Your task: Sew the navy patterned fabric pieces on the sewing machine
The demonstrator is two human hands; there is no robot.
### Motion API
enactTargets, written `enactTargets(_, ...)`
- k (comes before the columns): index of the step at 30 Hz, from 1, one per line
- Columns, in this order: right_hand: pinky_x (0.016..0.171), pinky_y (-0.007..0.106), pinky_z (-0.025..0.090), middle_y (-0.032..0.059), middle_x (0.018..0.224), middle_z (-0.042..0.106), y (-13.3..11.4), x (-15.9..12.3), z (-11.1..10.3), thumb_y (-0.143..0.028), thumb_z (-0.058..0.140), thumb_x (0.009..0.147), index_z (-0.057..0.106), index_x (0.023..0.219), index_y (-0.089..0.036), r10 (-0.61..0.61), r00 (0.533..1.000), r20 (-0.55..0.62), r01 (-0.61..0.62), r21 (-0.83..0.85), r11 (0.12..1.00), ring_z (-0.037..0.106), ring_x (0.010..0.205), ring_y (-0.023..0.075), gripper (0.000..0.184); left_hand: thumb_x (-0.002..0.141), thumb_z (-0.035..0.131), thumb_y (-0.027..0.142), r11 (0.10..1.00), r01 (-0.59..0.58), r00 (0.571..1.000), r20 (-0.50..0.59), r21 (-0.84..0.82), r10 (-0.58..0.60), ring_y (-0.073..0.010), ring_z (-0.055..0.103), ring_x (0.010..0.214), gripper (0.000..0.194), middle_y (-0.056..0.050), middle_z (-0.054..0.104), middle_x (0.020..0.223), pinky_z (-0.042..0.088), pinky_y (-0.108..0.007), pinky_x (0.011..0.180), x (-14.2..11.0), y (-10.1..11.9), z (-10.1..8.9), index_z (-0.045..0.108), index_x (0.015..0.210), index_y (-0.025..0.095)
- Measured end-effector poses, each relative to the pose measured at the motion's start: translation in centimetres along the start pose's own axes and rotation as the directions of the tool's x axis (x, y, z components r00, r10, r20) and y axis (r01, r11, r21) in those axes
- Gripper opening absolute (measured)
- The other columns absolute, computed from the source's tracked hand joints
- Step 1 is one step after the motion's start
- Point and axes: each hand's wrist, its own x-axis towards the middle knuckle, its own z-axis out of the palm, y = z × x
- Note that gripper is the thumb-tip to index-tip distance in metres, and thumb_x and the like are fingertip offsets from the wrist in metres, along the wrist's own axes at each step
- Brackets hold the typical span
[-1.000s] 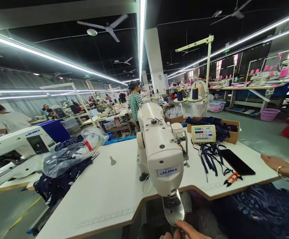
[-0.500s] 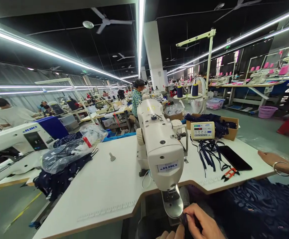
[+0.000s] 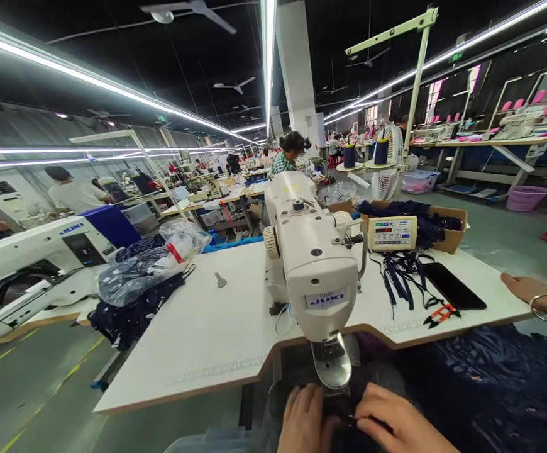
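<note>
Low in the head view, just in front of the sewing machine [image 3: 323, 286], my left hand [image 3: 304, 418] curls its fingers over dark fabric; it is slightly blurred and its thumb lies partly in shadow. To its right, my right hand [image 3: 398, 415] pinches an edge of the same dark navy fabric between thumb and fingers. The metal plate [image 3: 334, 371] at the machine's needle end sits above and between both hands. What the fabric piece is cannot be made out against the dark background.
Orange snips [image 3: 442, 314], a black phone [image 3: 455, 286] and navy straps [image 3: 398, 280] lie on the white table [image 3: 198, 340]. A dark garment pile [image 3: 513, 384] hangs at right. Another person's hand [image 3: 521, 286] with a bracelet rests at the table's right edge.
My view has tilted down and shifted a little left. My hands have come further into view, and the left has moved away from the needle end, spreading apart from the right.
</note>
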Motion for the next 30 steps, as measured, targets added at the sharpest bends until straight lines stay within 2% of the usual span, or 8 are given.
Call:
enactTargets(3,0.066,0.023,0.049,0.0011,0.073,0.061,-0.1,-0.1,-0.6,-0.051,0.056,0.092,0.068,0.073,-0.019,0.285,0.957,0.046,-0.287,0.279,0.917,0.06,0.069,0.0155,0.039,0.086,0.058,0.024,0.967,0.14,0.988,0.086,-0.214,-0.124,-0.0252,0.065,0.107,0.032,-0.01,0.069,0.117,0.053,-0.039,0.093,0.3,0.1,-1.1,0.065,0.117,0.019)
enactTargets(5,0.068,0.026,0.047,0.0009,0.073,0.059,-0.5,0.0,-0.7,-0.056,0.056,0.089,0.069,0.075,-0.018,0.38,0.922,0.072,-0.375,0.408,0.832,0.057,0.07,0.0164,0.042,0.09,0.054,0.03,0.832,0.249,0.959,0.247,-0.496,-0.139,-0.0217,0.066,0.103,0.03,-0.008,0.07,0.115,0.052,-0.034,0.091,0.9,1.6,-2.2,0.066,0.116,0.021)
enactTargets(7,0.07,0.027,0.045,0.0012,0.075,0.059,-1.0,0.0,-0.6,-0.057,0.056,0.088,0.07,0.078,-0.018,0.426,0.901,0.08,-0.406,0.503,0.764,0.055,0.073,0.0168,0.043,0.091,0.055,0.041,0.608,0.376,0.916,0.379,-0.699,-0.131,-0.0186,0.066,0.089,0.031,-0.006,0.072,0.1,0.052,-0.029,0.081,1.8,3.4,-2.9,0.069,0.108,0.019)
enactTargets(9,0.071,0.027,0.044,0.0016,0.077,0.059,-1.4,0.0,-0.5,-0.056,0.057,0.088,0.071,0.08,-0.018,0.443,0.894,0.064,-0.4,0.559,0.726,0.054,0.076,0.0171,0.041,0.085,0.061,0.049,0.397,0.491,0.87,0.458,-0.775,-0.182,-0.0143,0.06,0.069,0.037,-0.004,0.069,0.078,0.048,-0.024,0.065,2.5,4.8,-3.1,0.069,0.089,0.014)
enactTargets(12,0.072,0.027,0.043,0.0018,0.08,0.059,-1.6,-0.4,-0.5,-0.052,0.059,0.089,0.072,0.085,-0.019,0.454,0.89,0.029,-0.392,0.558,0.732,0.054,0.079,0.0169,0.036,0.081,0.065,0.05,0.301,0.556,0.83,0.498,-0.775,-0.252,-0.0118,0.054,0.066,0.038,-0.002,0.065,0.075,0.043,-0.022,0.063,2.9,5.6,-2.9,0.066,0.089,0.013)
enactTargets(20,0.081,0.029,0.048,0.0045,0.092,0.063,-0.6,-0.4,-0.8,-0.052,0.044,0.097,0.07,0.093,-0.02,0.335,0.939,0.082,-0.335,0.446,0.83,0.059,0.09,0.0191,0.041,0.082,0.064,0.035,0.371,0.547,0.835,0.463,-0.75,-0.296,-0.0151,0.058,0.077,0.021,-0.003,0.068,0.081,0.044,-0.025,0.073,2.9,6.0,-3.6,0.07,0.081,0.015)
enactTargets(27,0.089,0.035,0.05,0.0066,0.092,0.069,-1.6,1.9,0.9,-0.053,0.056,0.092,0.077,0.093,-0.017,0.354,0.925,0.139,-0.355,0.649,0.673,0.063,0.092,0.0214,0.042,0.085,0.058,0.021,0.736,0.327,0.942,0.261,-0.593,-0.209,-0.0104,0.053,0.06,0.014,0.001,0.06,0.067,0.039,-0.021,0.059,2.0,5.3,-4.4,0.071,0.086,0.018)
enactTargets(30,0.087,0.035,0.051,0.0062,0.093,0.072,-1.9,1.9,1.3,-0.049,0.062,0.089,0.078,0.095,-0.019,0.356,0.919,0.169,-0.373,0.663,0.649,0.065,0.092,0.0215,0.035,0.085,0.059,0.017,0.824,0.232,0.971,0.174,-0.517,-0.164,-0.0091,0.05,0.056,0.011,0.002,0.056,0.063,0.035,-0.019,0.053,1.3,4.5,-4.7,0.069,0.082,0.017)
